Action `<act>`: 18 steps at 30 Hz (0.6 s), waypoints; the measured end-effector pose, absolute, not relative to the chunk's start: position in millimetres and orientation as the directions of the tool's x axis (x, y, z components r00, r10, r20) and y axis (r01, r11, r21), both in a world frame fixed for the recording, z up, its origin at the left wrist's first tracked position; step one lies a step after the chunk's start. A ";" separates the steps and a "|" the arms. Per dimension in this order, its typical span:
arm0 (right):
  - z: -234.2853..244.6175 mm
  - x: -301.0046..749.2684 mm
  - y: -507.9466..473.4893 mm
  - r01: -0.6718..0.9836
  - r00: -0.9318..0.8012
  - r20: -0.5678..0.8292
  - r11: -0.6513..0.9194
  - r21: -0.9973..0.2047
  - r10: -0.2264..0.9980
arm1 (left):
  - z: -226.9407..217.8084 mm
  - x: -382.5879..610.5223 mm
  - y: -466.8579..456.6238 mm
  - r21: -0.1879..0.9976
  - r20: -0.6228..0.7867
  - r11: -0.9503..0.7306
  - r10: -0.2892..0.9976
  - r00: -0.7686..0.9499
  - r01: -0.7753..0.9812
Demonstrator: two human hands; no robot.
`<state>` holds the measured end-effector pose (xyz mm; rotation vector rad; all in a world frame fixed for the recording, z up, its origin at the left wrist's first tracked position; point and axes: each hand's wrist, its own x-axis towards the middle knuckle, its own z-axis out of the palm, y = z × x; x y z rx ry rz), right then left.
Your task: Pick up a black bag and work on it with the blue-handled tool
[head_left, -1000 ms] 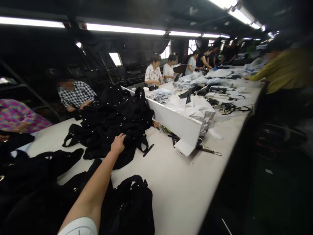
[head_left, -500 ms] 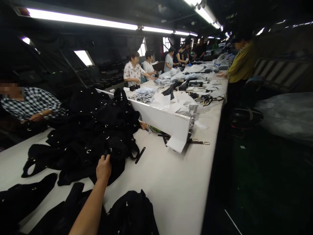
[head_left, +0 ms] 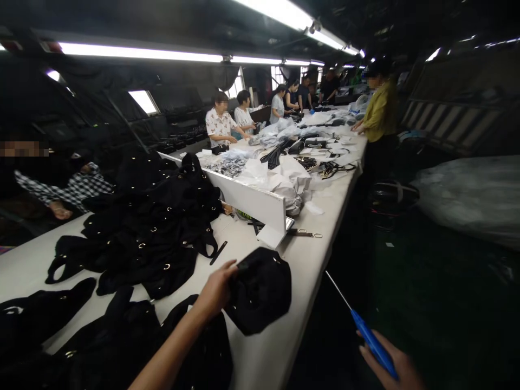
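Observation:
My left hand [head_left: 218, 291] is closed on the edge of a black fabric bag [head_left: 260, 295], held up over the white table. A small metal fitting glints near the bag's upper right. Past the table's right edge, my right hand [head_left: 388, 360] grips a blue-handled tool [head_left: 374, 341] with a thin metal shaft; I cannot tell what its tip is. To the left lies a large heap of black bags [head_left: 150, 216] with shiny rings. More black bags [head_left: 109, 330] rest at the near left. A short black strap [head_left: 218, 253] lies beyond my left hand.
A white board [head_left: 252, 197] stands across the table [head_left: 280, 341]. Behind it are crumpled white wrapping [head_left: 284, 176] and straps. A person in a checked shirt [head_left: 87, 187] is at the left; one in yellow [head_left: 379, 111] stands right. A large plastic-wrapped bundle [head_left: 467, 184] lies on the floor.
My left hand has left the heap and moved right, now with a black bag in it. My right hand has come into view with the blue-handled tool. The view has shifted somewhat.

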<state>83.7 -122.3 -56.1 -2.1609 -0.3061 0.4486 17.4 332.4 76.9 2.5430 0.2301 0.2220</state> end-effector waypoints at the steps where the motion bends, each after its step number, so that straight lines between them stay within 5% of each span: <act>1: -49.7 90.9 -121.3 0.051 0.889 -0.209 -0.543 -0.838 0.407 | 58.8 11.0 308.4 0.649 0.058 -0.750 0.221 0.973 0.132; 5: -29.5 108.7 -108.5 0.041 0.823 -0.216 -0.434 -0.900 0.526 | -25.6 -10.0 240.0 0.864 -0.164 -0.430 0.254 0.953 0.263; 8: -30.8 108.5 -85.7 0.071 0.721 -0.210 -0.372 -0.926 0.661 | -68.3 -18.6 217.2 0.934 -0.203 -0.207 0.364 0.909 0.292; 15: -80.9 93.0 -19.5 0.101 0.677 -0.170 -0.320 -0.942 0.716 | -80.1 -43.9 205.7 0.983 -0.172 0.040 0.536 0.826 0.178; 18: -90.0 95.5 -3.0 0.129 0.719 -0.163 -0.360 -0.924 0.676 | -81.4 -72.5 200.5 0.985 -0.172 0.090 0.458 0.872 0.147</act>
